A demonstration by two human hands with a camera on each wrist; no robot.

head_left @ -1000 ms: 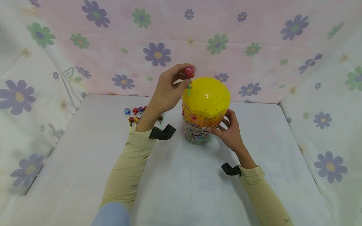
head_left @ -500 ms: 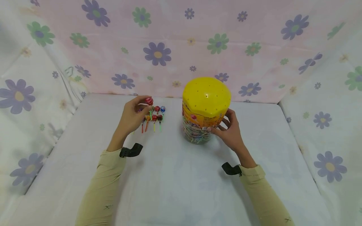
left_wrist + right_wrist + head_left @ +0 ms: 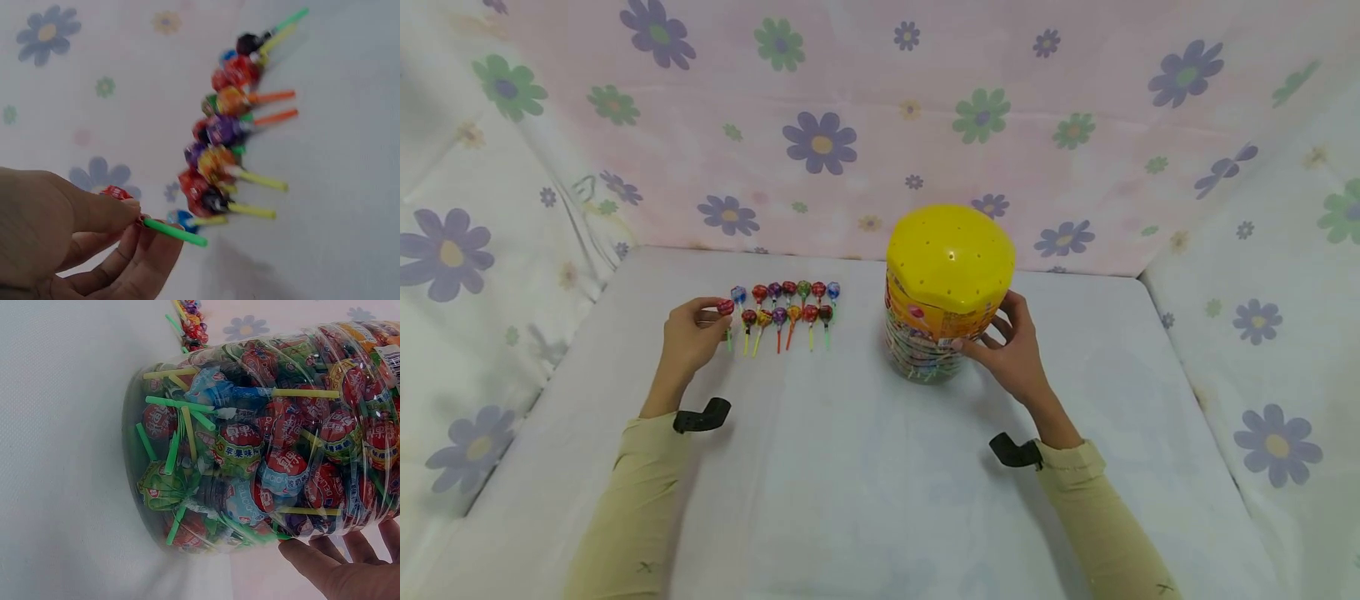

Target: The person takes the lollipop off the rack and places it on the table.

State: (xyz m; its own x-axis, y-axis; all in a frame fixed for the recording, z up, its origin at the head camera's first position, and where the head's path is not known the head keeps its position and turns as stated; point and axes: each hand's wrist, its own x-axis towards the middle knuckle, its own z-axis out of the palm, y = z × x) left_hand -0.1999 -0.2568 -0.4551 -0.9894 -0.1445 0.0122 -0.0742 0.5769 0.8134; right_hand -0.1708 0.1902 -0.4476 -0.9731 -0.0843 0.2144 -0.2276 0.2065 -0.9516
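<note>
Between thumb and fingers, my left hand (image 3: 688, 340) pinches a red-wrapped lollipop (image 3: 725, 307) with a green stick (image 3: 175, 232). It is at the left end of two rows of lollipops (image 3: 778, 317) laid on the white table, wrapped in red, blue, purple, orange and green. My right hand (image 3: 1011, 354) grips the side of a clear plastic jar (image 3: 922, 354) with a yellow lid (image 3: 951, 254). In the right wrist view the jar (image 3: 250, 444) is full of wrapped lollipops with coloured sticks, and fingertips (image 3: 303, 553) show along its lower side.
The white table (image 3: 850, 483) runs back to a pink flowered cloth (image 3: 865, 108). White flowered cloths stand along the left (image 3: 460, 333) and right (image 3: 1270, 358) sides. The jar stands upright to the right of the lollipop rows.
My left hand has moved left and down with the red lollipop, from beside the jar's lid to the left end of the rows. The right hand and jar have stayed in place.
</note>
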